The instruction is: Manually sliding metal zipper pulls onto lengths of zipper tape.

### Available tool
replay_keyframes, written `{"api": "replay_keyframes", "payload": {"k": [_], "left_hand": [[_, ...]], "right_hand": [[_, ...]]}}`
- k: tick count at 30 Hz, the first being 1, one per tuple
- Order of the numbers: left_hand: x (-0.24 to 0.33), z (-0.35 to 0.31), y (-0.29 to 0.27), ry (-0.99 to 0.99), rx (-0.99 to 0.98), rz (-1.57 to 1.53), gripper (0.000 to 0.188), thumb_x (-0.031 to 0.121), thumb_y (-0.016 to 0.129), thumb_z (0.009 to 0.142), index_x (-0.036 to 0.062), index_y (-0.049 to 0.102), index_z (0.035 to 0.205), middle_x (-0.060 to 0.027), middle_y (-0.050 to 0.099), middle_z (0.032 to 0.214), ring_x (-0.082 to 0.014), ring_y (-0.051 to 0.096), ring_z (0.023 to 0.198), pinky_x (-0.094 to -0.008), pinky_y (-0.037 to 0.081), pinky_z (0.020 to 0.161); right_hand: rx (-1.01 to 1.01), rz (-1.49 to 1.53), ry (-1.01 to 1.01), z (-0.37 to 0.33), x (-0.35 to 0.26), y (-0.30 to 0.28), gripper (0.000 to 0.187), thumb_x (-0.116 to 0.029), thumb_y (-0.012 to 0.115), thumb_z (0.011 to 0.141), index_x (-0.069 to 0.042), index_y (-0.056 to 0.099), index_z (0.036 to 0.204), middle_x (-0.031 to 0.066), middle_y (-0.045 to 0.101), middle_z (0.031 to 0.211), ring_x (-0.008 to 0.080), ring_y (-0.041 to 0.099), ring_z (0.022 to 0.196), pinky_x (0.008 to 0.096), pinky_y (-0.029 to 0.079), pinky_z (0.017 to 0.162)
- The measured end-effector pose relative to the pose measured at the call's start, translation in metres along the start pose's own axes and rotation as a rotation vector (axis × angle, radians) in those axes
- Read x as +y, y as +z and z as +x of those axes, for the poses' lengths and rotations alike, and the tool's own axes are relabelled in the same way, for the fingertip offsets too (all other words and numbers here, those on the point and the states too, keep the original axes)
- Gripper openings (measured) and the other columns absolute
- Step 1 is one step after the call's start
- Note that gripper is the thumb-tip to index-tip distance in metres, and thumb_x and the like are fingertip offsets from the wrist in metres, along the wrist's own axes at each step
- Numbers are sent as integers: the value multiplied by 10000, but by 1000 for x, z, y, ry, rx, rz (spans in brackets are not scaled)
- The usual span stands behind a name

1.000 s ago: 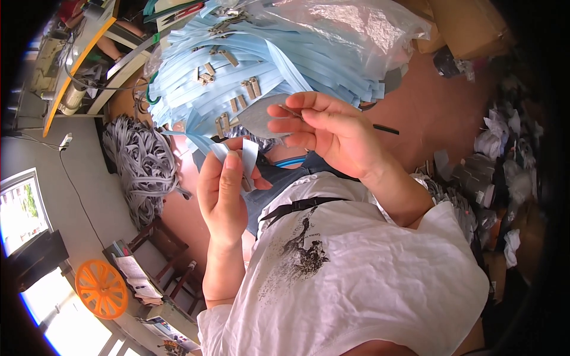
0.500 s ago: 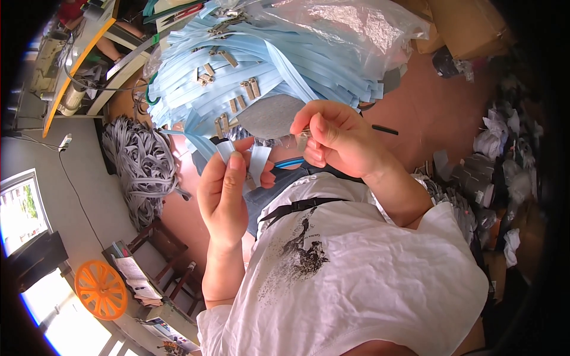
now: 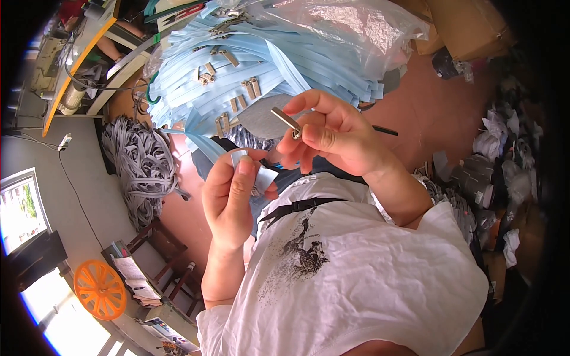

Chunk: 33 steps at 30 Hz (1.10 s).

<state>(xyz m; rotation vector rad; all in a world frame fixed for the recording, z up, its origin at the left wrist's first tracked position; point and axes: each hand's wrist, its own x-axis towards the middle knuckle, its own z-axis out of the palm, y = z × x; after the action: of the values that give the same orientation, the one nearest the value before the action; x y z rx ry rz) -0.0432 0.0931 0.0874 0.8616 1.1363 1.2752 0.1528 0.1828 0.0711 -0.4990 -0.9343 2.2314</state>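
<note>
My left hand pinches the end of a light blue zipper tape between thumb and fingers. The tape runs up and left to a big heap of blue zipper tapes. Just to the right, my right hand grips a metal zipper slider by thumb and fingertips, its long pull tab sticking out up and left. Something small and metallic shows under my left fingers; I cannot make out what. Several loose zipper sliders lie on the heap, beside a grey rounded pad.
Clear plastic sheeting covers the heap's far right. A tangle of grey strips lies on the floor at left. Cardboard boxes stand far right, with plastic-wrapped bundles below. At far left is a yellow-edged table, with a person's arm beside it.
The slider in my right hand has turned so that its pull tab points up and left. My right hand has shifted slightly left; the tape end in my left hand has tilted and dropped a little.
</note>
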Motion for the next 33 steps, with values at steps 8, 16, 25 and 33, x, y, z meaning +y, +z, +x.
{"api": "replay_keyframes", "payload": {"k": [8,16,25,33], "left_hand": [[-2,0,5,40,24,83,258,172,483,1005,-38,531,1148,-95,602,765,-130,563,600,-240,458,536],[-5,-1,6,71,37,58,164,145,515,991,0,504,1067,-98,603,775,-109,533,596,-226,430,529],[-2,-1,7,49,30,44,161,113,525,974,-21,521,1064,-101,624,806,-97,555,622,-213,444,539],[-1,-1,6,43,35,78,163,117,539,970,-27,539,1046,-87,636,824,-84,566,637,-198,443,534]], "right_hand": [[-12,-52,-73,5,5,1,249,-111,634,927,-7,583,1147,115,698,995,194,683,879,298,554,725],[28,-216,-116,11,7,8,190,-95,665,905,-20,668,1080,55,689,927,112,646,807,242,523,703],[24,-408,-143,13,7,12,188,-76,665,898,-29,701,1077,26,686,902,71,625,779,212,501,711],[-11,-501,-205,15,5,15,169,-60,666,896,-24,698,1058,21,680,882,70,619,751,206,498,687]]}}
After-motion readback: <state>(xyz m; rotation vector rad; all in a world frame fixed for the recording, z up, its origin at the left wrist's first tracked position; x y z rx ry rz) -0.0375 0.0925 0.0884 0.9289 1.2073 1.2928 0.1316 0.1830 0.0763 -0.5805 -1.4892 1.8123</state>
